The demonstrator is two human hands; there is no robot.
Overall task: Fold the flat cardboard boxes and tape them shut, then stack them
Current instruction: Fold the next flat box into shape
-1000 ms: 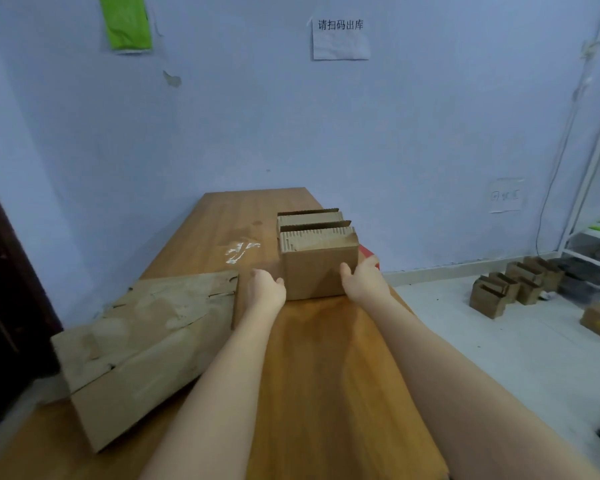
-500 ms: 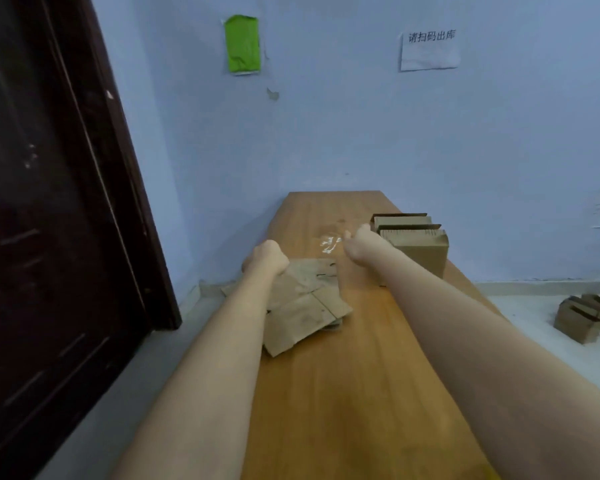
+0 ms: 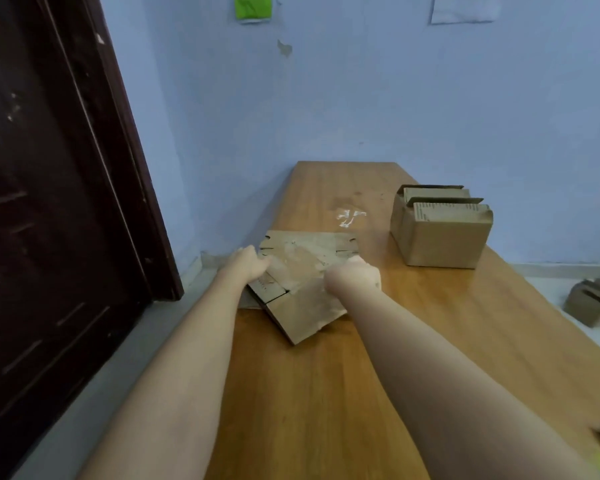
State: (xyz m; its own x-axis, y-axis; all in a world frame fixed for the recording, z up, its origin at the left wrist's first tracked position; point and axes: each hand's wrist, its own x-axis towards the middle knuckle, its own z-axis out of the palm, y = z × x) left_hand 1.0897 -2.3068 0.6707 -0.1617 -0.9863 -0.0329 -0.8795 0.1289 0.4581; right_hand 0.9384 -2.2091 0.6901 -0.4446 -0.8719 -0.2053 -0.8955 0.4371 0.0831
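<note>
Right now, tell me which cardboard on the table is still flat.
The flat cardboard stack under both hands at the table's left edge; the two folded boxes stand upright at right.

Long wooden worktop (image 3: 326,393) running toward blue wall (image 3: 361,98). Dark brown door (image 3: 49,202) at left. Green paper (image 3: 253,6) and white paper sheet (image 3: 461,8) stuck high on wall. Shiny whitish patch (image 3: 349,216) on worktop. Grey floor (image 3: 94,393) at left of worktop.

Wooden table (image 3: 326,393) bears flat cardboard (image 3: 305,306), folded boxes (image 3: 440,233), perhaps tape residue (image 3: 349,216).
</note>
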